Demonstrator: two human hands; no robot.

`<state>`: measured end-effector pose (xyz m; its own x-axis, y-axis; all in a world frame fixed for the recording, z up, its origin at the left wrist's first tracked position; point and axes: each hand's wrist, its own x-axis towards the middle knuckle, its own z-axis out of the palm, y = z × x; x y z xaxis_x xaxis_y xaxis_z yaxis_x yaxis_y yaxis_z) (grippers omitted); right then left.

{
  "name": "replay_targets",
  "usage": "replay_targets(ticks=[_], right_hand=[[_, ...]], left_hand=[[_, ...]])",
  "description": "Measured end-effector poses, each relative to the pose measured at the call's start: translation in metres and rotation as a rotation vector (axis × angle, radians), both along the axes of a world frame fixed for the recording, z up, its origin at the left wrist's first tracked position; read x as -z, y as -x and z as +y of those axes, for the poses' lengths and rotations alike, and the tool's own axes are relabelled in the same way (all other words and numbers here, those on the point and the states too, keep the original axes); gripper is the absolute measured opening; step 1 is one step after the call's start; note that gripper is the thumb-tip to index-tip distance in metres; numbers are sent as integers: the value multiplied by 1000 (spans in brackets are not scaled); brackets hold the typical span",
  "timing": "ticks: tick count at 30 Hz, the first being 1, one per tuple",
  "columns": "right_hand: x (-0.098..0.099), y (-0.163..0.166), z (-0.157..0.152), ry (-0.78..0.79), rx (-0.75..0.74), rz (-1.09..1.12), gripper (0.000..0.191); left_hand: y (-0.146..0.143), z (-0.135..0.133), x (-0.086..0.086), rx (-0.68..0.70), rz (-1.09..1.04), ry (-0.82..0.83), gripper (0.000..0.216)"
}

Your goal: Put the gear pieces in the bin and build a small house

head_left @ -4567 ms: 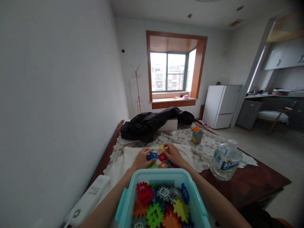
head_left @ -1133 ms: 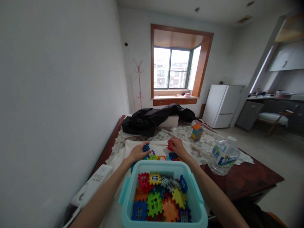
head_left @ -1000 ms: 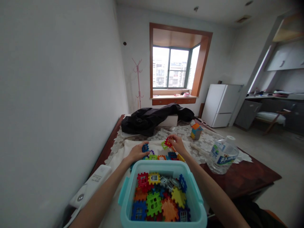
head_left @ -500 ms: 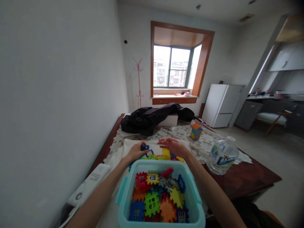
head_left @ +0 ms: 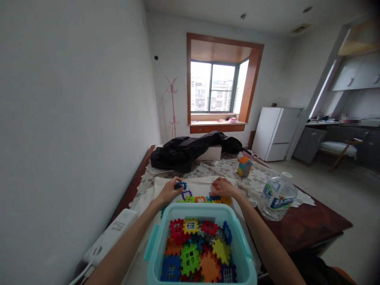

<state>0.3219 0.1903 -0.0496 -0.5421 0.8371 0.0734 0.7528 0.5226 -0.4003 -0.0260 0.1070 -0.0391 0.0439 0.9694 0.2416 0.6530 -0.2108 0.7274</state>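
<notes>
My left hand (head_left: 170, 190) is closed on a blue notched interlocking tile (head_left: 181, 185) above the white cloth. My right hand (head_left: 225, 187) has its fingers curled at an orange tile (head_left: 215, 187), which they partly cover. A row of linked tiles lies behind the box: a purple tile (head_left: 187, 194), a green tile (head_left: 190, 199) and an orange tile (head_left: 200, 199) show over its rim. Between my forearms stands a light-blue plastic box (head_left: 202, 206) full of mixed tiles, a green window tile (head_left: 190, 259) and a red tile (head_left: 209, 227) among them.
A small cube built of tiles (head_left: 244, 167) stands at the back right. Nearer is a large clear bottle (head_left: 277, 198). Black fabric (head_left: 190, 150) lies across the far table end. A white power strip (head_left: 111, 233) sits by the left wall.
My right hand has lowered and its stretched fingers have curled onto the tiles. The yellow tile beside it has shifted. A blurred red piece in the box now lies flat. My left hand stays nearly still.
</notes>
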Motion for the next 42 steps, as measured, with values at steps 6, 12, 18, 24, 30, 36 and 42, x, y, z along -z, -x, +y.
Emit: replay_targets(ticks=[6,12,18,24,30,36,42], right_hand=[[9,-5,6,33,-100,33,60],[12,-6,16,-26,-87,101,41],[11,-5,17,1,-12,253,36],[-8,5,6,278,-98,708,30],[-58,12,-36,557,-266,1315,45],[-90,6,-76,414,-487,817,39],[-38,-14,-62,108,-214,324,56]], left_hand=[[3,5,-19,22,-154,-28,42],[-11,-7,-78,39,-374,-77,54],[-41,-68,-151,399,-308,195,48],[-59,-102,-168,572,117,421,42],[-46,-97,-170,548,139,403,36],[-12,-73,-143,351,80,329,42],[20,-75,-58,143,274,168,47]])
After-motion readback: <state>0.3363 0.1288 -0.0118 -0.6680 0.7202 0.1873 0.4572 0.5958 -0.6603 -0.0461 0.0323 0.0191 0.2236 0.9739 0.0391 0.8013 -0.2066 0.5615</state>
